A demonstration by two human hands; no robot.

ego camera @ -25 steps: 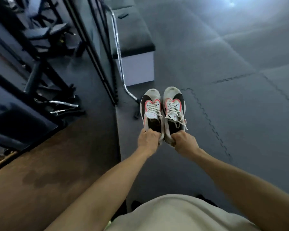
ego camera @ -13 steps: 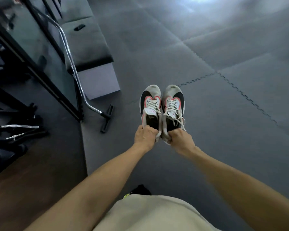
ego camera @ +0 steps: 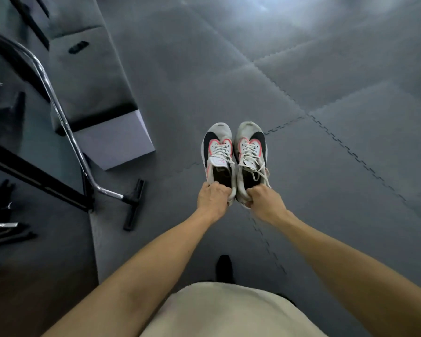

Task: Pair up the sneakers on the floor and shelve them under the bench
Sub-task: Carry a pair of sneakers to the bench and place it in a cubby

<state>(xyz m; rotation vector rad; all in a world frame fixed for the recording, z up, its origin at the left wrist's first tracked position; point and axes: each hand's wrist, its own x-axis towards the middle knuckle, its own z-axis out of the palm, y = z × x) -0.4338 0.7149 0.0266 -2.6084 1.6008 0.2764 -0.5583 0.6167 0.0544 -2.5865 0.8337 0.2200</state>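
Note:
Two white sneakers with black and pink trim hang side by side above the grey mat floor, toes pointing away from me. My left hand grips the heel of the left sneaker. My right hand grips the heel of the right sneaker, whose laces dangle loose. The padded bench with a pale end panel stands at the upper left, apart from the shoes. The space under it is hidden from this angle.
A chrome tube with a black foot bar runs down the left beside the bench. Dark gym equipment fills the far left. Interlocking grey floor mats spread to the right. My dark shoe shows below.
The view has swung right and down, so the bench and chrome tube slid further left. Both hands still hold the sneakers together in the same grip.

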